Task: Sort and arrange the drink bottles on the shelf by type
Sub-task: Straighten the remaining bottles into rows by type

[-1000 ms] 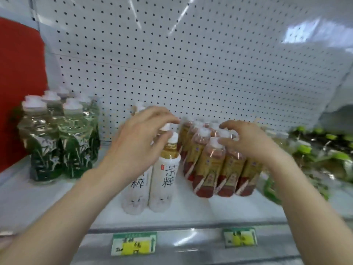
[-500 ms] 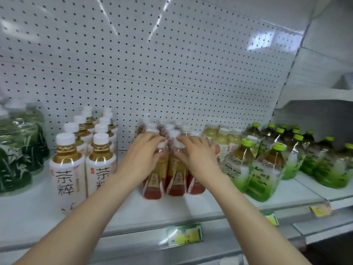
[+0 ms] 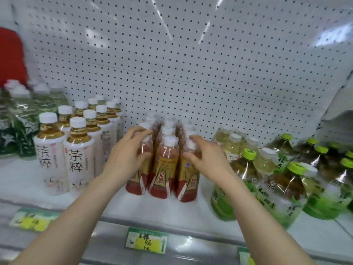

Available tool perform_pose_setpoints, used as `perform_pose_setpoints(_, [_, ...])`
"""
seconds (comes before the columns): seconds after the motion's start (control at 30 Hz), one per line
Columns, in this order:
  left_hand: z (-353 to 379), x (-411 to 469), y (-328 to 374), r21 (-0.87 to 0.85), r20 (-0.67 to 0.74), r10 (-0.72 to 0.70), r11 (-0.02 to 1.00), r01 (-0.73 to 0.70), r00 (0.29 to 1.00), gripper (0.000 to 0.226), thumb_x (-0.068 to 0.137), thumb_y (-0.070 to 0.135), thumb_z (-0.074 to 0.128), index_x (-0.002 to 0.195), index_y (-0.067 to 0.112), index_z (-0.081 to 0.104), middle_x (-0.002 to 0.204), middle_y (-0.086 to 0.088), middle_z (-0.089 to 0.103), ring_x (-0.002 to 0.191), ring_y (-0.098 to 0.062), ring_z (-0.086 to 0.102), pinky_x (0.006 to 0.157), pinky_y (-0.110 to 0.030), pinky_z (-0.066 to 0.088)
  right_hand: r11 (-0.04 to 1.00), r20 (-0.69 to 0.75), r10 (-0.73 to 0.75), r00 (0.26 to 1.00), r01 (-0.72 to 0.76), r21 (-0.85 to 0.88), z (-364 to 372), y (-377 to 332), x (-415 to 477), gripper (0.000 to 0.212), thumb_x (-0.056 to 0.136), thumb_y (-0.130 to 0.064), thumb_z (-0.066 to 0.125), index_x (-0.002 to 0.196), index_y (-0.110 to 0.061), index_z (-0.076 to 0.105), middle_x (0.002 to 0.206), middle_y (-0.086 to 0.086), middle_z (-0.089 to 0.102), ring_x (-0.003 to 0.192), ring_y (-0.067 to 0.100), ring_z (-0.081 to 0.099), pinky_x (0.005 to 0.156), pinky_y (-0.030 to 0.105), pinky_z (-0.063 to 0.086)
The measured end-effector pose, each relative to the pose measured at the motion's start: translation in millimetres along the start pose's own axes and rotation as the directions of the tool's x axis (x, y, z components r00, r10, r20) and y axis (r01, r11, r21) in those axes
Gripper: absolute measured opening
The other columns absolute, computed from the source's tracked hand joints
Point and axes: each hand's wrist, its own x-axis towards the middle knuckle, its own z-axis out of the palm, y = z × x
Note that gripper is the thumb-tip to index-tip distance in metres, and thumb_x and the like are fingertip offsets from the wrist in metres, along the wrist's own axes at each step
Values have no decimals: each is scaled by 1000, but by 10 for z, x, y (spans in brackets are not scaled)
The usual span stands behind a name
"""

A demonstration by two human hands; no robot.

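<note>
My left hand [image 3: 127, 153] is cupped against the left flank of the red-labelled bottles [image 3: 165, 165], fingers curled round the front-left bottle, thumb near its cap. My right hand [image 3: 206, 159] presses the right flank of the same cluster, fingers spread half open on the front-right bottle, so both hands bracket the group. The cluster stands upright mid-shelf [image 3: 107, 199] in 3 files running back to the pegboard wall [image 3: 191, 64]. Just to the left, apart from my wrist, stand the white-labelled tea bottles [image 3: 79, 155] in 2 files, amber liquid under white caps. Further left, dark green-wrapped bottles [image 3: 17, 129], blurred, with a red panel [image 3: 11, 56] behind. Crowding my right forearm are pale yellow bottles [image 3: 232, 144] with white caps, and in front of them the green-capped bottles [image 3: 246, 169], leaning and jumbled, one nearly touching my arm. Price tags [image 3: 146, 241] sit on the shelf's front rail below.
</note>
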Motion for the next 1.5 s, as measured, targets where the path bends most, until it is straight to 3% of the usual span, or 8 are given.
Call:
perform_pose_setpoints(0.2, [36, -20, 65, 69, -11, -12, 998, 13, 1000, 59, 86, 34, 67, 141, 26, 47, 147, 0, 42, 129, -22, 46, 102, -40, 41, 992, 102, -111, 989, 103, 77, -97, 20, 0, 62, 95, -41, 61, 150, -28, 37, 144, 0, 52, 121, 18, 54, 96, 31, 42])
perform_pose_setpoints(0.6, [210, -5, 159, 141, -69, 94, 987, -84, 993, 57, 82, 60, 60, 129, 28, 60, 135, -11, 55, 132, -36, 37, 114, -55, 24, 999, -113, -27, 993, 23, -41, -73, -34, -316, 68, 94, -50, 58, 150, -23, 32, 141, 8, 48, 126, 27, 50, 100, 38, 42])
perform_pose_setpoints(0.8, [324, -235, 863, -204, -296, 181, 947, -248, 938, 46, 86, 17, 70, 130, 19, 58, 144, -4, 48, 138, -24, 36, 113, -32, 26, 985, -771, 118, 625, -172, 12, -834, 748, -1098, 47, 95, -40, 61, 136, -21, 50, 126, 0, 58, 118, 20, 45, 94, 29, 34])
perform_pose_setpoints(0.9, [594, -301, 1436, -290, -41, 289, 912, -289, 956, 68, 86, 37, 69, 146, 20, 41, 150, 0, 41, 138, -16, 36, 113, -25, 26, 914, -596, 388, 703, -375, 154, -981, 1274, -1238, 54, 91, -54, 59, 133, -21, 52, 126, 4, 61, 116, 25, 52, 93, 37, 42])
perform_pose_setpoints(1.07, [1082, -258, 1775, -300, 334, 203, 949, -101, 920, 110, 74, 59, 70, 156, 27, 3, 160, 0, 26, 144, -19, 31, 117, -43, 31, 941, -396, 333, 856, -328, 84, -1058, 1594, -1263, 42, 95, -54, 50, 102, -19, 72, 91, -3, 71, 84, 17, 63, 76, 32, 49])
perform_pose_setpoints(1.17, [1142, -237, 1756, -291, 259, 187, 951, -108, 948, 98, 77, 49, 73, 154, 23, 18, 154, 3, 39, 136, -15, 42, 114, -37, 35, 953, -453, 275, 848, -304, 9, -1397, 1794, -1070, 36, 97, -45, 52, 109, -17, 71, 101, 2, 72, 90, 20, 64, 81, 38, 51])
perform_pose_setpoints(1.37, [954, -171, 1669, -470, 349, 206, 883, -19, 914, 73, 70, 58, 75, 134, 39, 47, 121, 27, 61, 112, 6, 58, 98, -22, 49, 906, 162, 397, 903, -358, -225, -1719, 2078, -615, 67, 84, -61, 64, 140, -26, 53, 143, 3, 55, 121, 24, 58, 98, 37, 48])
perform_pose_setpoints(1.5, [753, 324, 1877, -550, 288, 103, 832, 76, 952, 29, 93, 47, 51, 120, 39, 56, 111, 29, 61, 100, 15, 58, 79, -1, 46, 962, 115, 244, 963, -224, -158, -1650, 2252, -419, 52, 81, -46, 75, 128, -25, 63, 131, 3, 63, 112, 20, 60, 91, 34, 50])
